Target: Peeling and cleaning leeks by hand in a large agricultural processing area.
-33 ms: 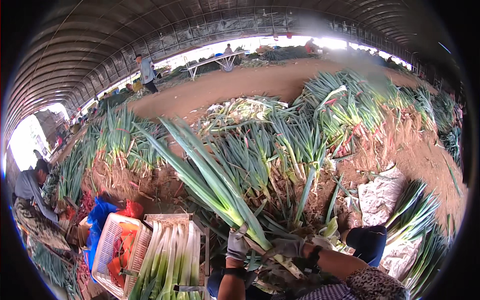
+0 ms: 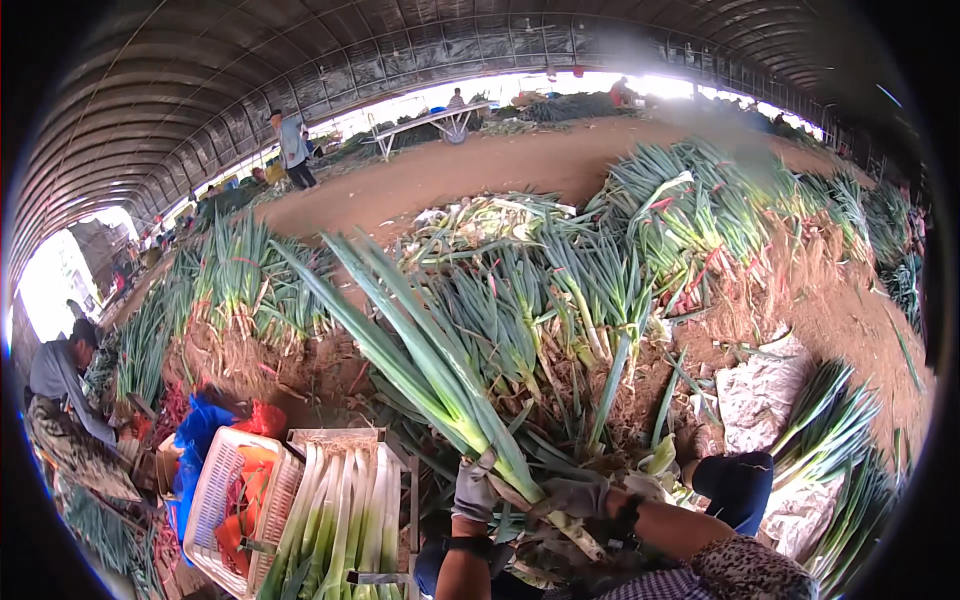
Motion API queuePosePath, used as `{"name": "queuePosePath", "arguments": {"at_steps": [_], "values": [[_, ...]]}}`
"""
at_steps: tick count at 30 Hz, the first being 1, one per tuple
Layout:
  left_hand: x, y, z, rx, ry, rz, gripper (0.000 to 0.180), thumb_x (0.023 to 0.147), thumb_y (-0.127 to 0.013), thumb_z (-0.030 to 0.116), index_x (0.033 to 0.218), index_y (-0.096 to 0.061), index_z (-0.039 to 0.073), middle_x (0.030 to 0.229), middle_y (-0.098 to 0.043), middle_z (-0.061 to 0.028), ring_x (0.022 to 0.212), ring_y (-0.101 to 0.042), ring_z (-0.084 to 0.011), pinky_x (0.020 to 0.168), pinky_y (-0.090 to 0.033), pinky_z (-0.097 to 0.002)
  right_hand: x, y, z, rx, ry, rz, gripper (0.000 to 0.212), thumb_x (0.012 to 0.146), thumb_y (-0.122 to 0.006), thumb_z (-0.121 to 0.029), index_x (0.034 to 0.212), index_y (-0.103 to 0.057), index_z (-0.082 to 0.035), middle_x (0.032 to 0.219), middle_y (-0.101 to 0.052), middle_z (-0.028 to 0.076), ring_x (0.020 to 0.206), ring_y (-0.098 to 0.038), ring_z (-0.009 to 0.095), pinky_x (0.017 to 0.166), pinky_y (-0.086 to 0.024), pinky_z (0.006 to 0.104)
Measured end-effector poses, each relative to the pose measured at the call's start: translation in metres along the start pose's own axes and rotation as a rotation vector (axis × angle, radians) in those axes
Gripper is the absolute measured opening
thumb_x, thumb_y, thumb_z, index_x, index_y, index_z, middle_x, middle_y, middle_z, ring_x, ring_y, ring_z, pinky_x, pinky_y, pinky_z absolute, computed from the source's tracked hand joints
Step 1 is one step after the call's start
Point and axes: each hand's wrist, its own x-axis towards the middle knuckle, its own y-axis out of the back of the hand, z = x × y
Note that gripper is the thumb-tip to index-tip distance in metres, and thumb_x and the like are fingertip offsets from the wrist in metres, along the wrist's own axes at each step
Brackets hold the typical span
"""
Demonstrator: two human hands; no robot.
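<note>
A long green onion [image 2: 440, 395] with broad green leaves slants up and to the left across the middle of the view. My left hand [image 2: 475, 487], in a grey glove, is closed around its stalk. Lower on the same stalk, my right hand [image 2: 575, 497], also gloved, is closed near the pale root end. Some of the right fingers are hard to make out against the stalk. Left of my hands, trimmed green onions [image 2: 335, 510] with white stalks lie side by side in a metal-edged frame [image 2: 405, 510].
A pale plastic basket [image 2: 212, 500] holding orange-red netting stands at the left, with blue netting [image 2: 190, 450] beside it. Bundled green onions [image 2: 500, 310] with soil on their roots lie ahead. A white sack [image 2: 765, 390] sits at the right. A co-worker [image 2: 65, 380] sits far left.
</note>
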Motion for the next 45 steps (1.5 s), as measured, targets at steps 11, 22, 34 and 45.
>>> {"name": "queuePosePath", "arguments": {"at_steps": [11, 22, 34, 45], "values": [[0.006, 0.022, -0.006, 0.435, -0.083, 0.030, 0.040, 0.106, -0.043, 0.040, 0.113, -0.057, 0.003, 0.101, -0.062, -0.0062, 0.089, -0.059, -0.0202, 0.080, -0.050, -0.0353, 0.022, -0.005, 0.033, -0.561, -0.162, 0.731, 0.072, 0.076, -0.082, -0.049, 0.121, -0.058, 0.003, 0.111, -0.067, 0.024, 0.101, -0.066, 0.035, 0.088, -0.051, 0.0394], [0.015, 0.060, -0.006, 0.955, -0.293, -0.078, 0.040, 0.105, -0.039, 0.030, 0.124, -0.058, 0.001, 0.119, -0.064, -0.0157, 0.107, -0.062, -0.0287, 0.092, -0.048, -0.0356, 0.040, -0.003, 0.017, 0.263, 0.178, 0.537, 0.056, 0.083, -0.079, -0.007, 0.132, -0.054, 0.004, 0.123, -0.065, 0.009, 0.110, -0.058, 0.014, 0.098, -0.047, 0.0318], [0.015, -0.010, 0.017, -0.113, -0.032, 0.014, 0.035, 0.096, -0.057, 0.010, 0.129, -0.055, 0.000, 0.116, -0.064, -0.0109, 0.100, -0.066, -0.0248, 0.091, -0.054, -0.0374, 0.051, 0.012, 0.029, -0.066, 0.250, 0.837, 0.064, 0.078, -0.079, 0.003, 0.135, -0.049, 0.003, 0.128, -0.060, 0.010, 0.114, -0.058, 0.018, 0.103, -0.048, 0.0320], [0.036, 0.034, 0.038, 0.388, -0.296, 0.347, 0.029, 0.084, -0.068, -0.002, 0.113, -0.066, -0.001, 0.103, -0.070, -0.0066, 0.088, -0.068, -0.0206, 0.080, -0.055, -0.0361, 0.098, -0.005, -0.015, -0.353, 0.354, 0.890, 0.050, 0.073, -0.085, -0.015, 0.117, -0.066, -0.002, 0.107, -0.068, 0.011, 0.099, -0.064, 0.020, 0.088, -0.051, 0.0340]]}}
